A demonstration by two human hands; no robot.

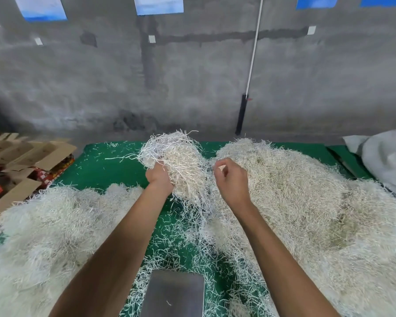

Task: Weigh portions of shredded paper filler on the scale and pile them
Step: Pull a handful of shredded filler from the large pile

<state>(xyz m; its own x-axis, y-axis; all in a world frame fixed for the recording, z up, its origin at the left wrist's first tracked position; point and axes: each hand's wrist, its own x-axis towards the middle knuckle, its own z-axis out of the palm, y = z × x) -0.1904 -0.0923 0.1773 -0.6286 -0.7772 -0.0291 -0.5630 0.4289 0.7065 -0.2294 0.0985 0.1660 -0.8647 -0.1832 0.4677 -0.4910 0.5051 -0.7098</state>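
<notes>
On the green table (94,165) we count two big heaps of shredded paper, the larger one (306,202) spreading to our right and the other (46,229) to our left, with loose strands scattered between them around one bare metal scale (173,294) near the bottom edge. Open cardboard boxes (30,154) sit at the far left; we cannot tell what is in them. Our left hand (158,177) grips a raised clump of shreds (176,161), and our right hand (231,179) hovers beside it, fingers loosely curled around nothing.
</notes>
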